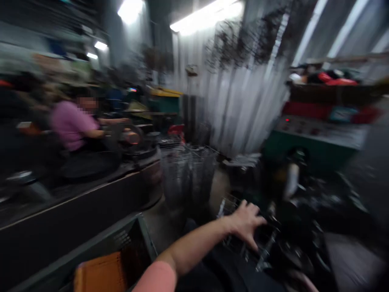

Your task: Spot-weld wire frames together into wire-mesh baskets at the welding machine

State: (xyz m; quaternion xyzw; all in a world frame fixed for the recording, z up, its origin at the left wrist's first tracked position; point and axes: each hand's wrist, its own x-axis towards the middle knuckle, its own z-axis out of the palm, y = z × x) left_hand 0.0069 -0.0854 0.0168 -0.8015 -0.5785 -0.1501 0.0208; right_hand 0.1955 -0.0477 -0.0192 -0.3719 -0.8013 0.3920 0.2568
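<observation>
Though motion smears the whole view, the left hand (244, 223) reads clearly enough: it is open, fingers spread and grasping nothing, palm down over the near rim of a low wire basket (226, 202) and the dark metal parts (273, 247) heaped just beyond it. Whether the fingertips touch the parts I cannot tell. A pale blur at the bottom edge may be the right hand (304, 284); I cannot tell if it is released or clenched. Left of the forearm, the corner of a grey crate (146, 231) juts in, with an orange crate (100, 271) inside it. A narrow strip of floor (217, 184) runs between that corner and the basket, closed off ahead by tall wire cages (188, 174). A long dark bench (75, 215) borders the left side, where another person (71, 125) sits working. A green machine (313, 148) hems in the right, and a strip curtain (243, 109) hangs behind.
</observation>
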